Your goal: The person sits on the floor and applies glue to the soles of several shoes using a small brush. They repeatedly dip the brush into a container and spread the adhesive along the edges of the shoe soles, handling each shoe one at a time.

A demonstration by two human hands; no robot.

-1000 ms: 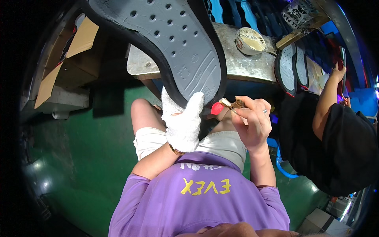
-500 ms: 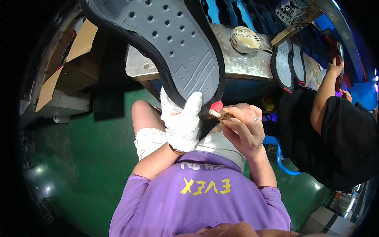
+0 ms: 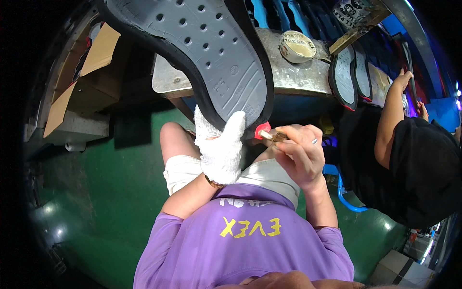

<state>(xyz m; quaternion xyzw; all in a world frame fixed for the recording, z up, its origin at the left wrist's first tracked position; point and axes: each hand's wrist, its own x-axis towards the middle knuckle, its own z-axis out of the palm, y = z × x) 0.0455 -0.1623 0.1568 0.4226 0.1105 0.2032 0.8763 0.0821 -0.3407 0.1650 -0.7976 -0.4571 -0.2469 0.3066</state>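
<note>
A large shoe (image 3: 231,72) with a grey, holed underside and a black border slants across the top of the view, bottom up. My left hand (image 3: 222,149), in a white glove, grips its heel end, thumb on the grey face and fingers hidden behind. At the heel a red patch (image 3: 262,130) shows on the black border. Between thumb and fingers, my right hand (image 3: 301,149) pinches a small brush (image 3: 273,137) with a brownish handle. Its pale tip is at the red patch; whether it touches, I cannot tell. This hand is bare and wears a ring.
Beyond the shoe stands a worn metal bench (image 3: 168,79) with a round tub (image 3: 297,47) of pale contents. Two similar grey-bottomed shoes (image 3: 343,77) rest at its right. A co-worker in black (image 3: 404,168) works there. Open cardboard boxes (image 3: 98,50) stand at left.
The brush has swung slightly, its tip shifting a little toward the red patch. My left hand and the shoe have barely moved. The co-worker has turned the dark item in their hands.
</note>
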